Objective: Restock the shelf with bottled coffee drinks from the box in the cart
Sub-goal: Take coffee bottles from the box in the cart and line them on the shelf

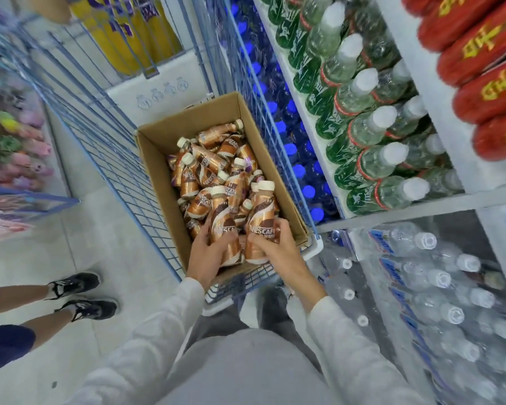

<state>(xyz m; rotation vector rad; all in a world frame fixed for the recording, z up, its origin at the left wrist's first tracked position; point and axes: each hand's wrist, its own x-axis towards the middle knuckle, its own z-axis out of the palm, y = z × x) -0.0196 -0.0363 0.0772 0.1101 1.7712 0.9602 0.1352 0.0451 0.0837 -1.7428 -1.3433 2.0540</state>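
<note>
Nescafé coffee bottles [214, 171] lay heaped every way in an open cardboard box [158, 135], just beyond the two hands. The left hand [209, 252] had its fingers curled round the lower body of one brown bottle [221, 220], thumb on the near side, cream cap pointing away from the person. The right hand [278, 247] gripped a second bottle [260, 217] in the same way, fingers wrapped over its label. These two bottles stood just beside each other between the hands, raised above the heap at the near end of the box. The box sat in a blue wire cart [114, 141], whose mesh sides ran on away from both hands. To the right of the right hand rose a white shelf [438, 112] carrying rows of green bottles [362, 135] with white caps, and red packs [485, 97] on a level further right. Between the cart and that shelf, beyond the right hand, stood blue-capped bottles [289, 147]. Clear water bottles [421, 258] lay close by the right wrist. Pale grey sleeves [164, 331] covered both forearms. Well to the left of the left hand, another person's black shoes [76, 283] stood on the pale floor [114, 244].
</note>
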